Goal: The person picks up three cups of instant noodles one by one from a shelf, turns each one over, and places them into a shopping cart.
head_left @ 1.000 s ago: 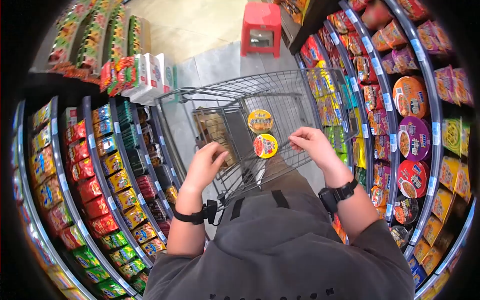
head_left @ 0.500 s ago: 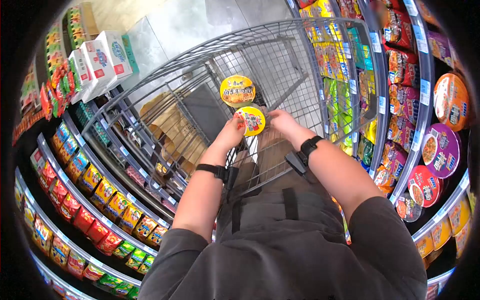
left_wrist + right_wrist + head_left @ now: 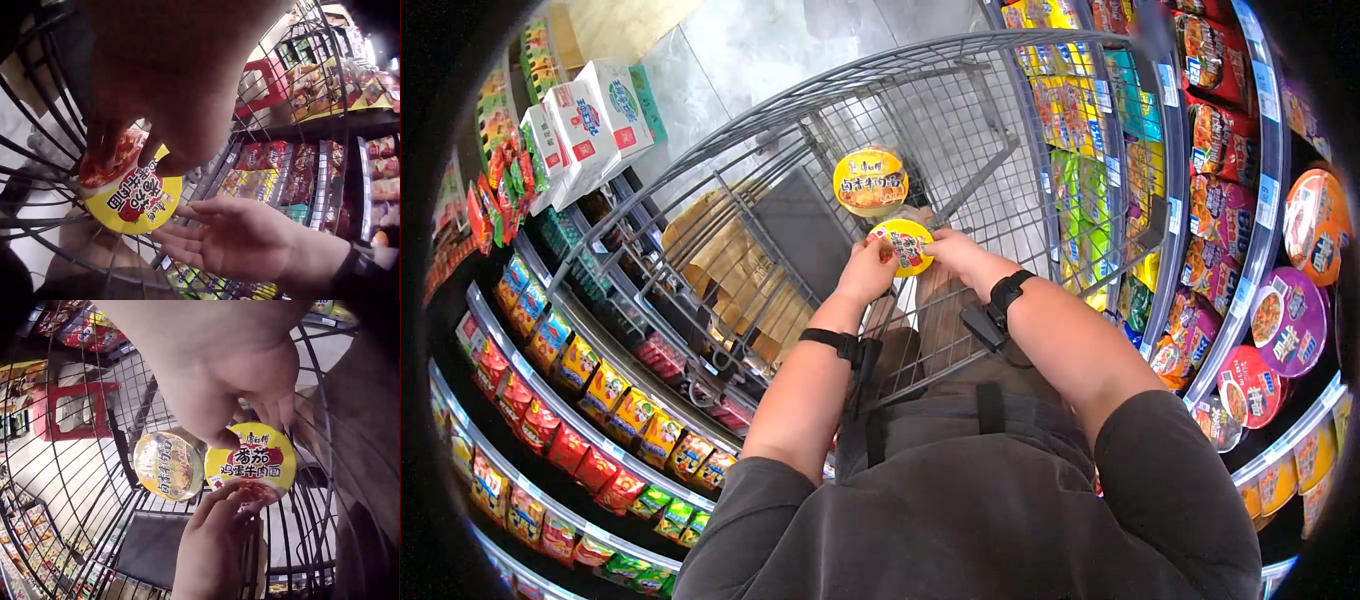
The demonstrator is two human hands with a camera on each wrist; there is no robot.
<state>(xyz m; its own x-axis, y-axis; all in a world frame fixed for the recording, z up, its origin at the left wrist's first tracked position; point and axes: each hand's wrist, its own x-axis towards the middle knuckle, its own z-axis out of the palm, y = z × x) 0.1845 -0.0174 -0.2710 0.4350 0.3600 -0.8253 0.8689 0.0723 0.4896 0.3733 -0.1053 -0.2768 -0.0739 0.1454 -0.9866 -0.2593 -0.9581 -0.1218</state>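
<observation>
A noodle cup with a yellow-rimmed lid stands in the wire shopping cart. My left hand is on its left side, thumb and fingers bent over the lid's edge. On the opposite side my right hand lies against the rim, its fingers fairly straight in the left wrist view. Just beyond it is a second cup with a yellow and brown lid. The cup's underside is hidden.
Shelves of noodle packets run along the left, with white boxes at their far end. Packets and large round bowls fill the right shelves. A brown paper bag shows through the cart's left side. A red stool stands beyond the cart.
Both hands have come down from above the cart to the nearer cup's two sides. The cart and cups appear higher and further left in the head view.
</observation>
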